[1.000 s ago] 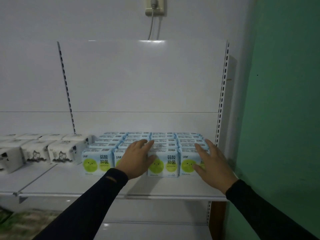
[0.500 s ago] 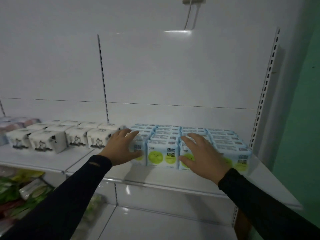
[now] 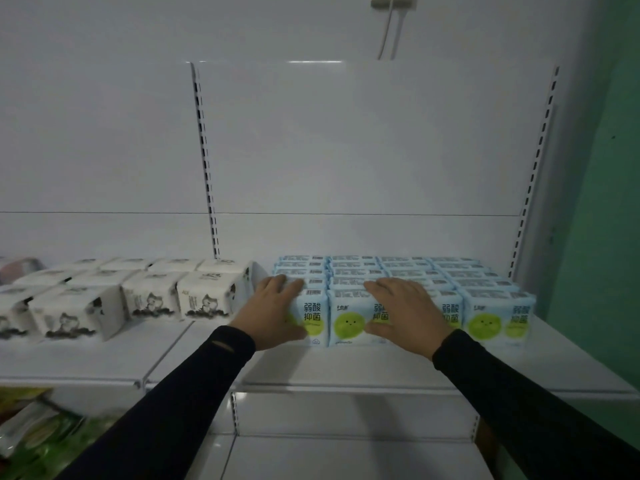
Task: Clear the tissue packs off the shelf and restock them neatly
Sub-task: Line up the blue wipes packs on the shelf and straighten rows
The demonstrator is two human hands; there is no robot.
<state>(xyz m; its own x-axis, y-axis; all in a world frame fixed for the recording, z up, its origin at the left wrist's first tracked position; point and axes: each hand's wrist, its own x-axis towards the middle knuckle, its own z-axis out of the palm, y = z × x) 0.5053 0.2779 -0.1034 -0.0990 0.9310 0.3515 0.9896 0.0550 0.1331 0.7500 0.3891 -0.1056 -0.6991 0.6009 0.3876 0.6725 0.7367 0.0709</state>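
Several light-blue tissue packs [image 3: 495, 317] with green circles stand in tight rows on the white shelf [image 3: 346, 372], in four columns running back to the rear panel. My left hand [image 3: 273, 313] lies on the front leftmost pack, fingers over its top edge and thumb low on its face. My right hand [image 3: 405, 313] lies across the fronts of the second and third packs, fingers stretched over their tops and thumb pressing the second pack's face. Both hands hide parts of those packs.
White packs with cat drawings [image 3: 204, 296] fill the neighbouring shelf section to the left. A slotted upright [image 3: 206, 161] divides the sections; another [image 3: 533, 174] stands on the right by the green wall [image 3: 602, 202]. Colourful packets [image 3: 31, 427] lie on the lower left shelf.
Both hands slid leftward along the front row, the left from the second pack to the leftmost, the right from the rightmost to the middle ones. The camera view swung left, then partly back.
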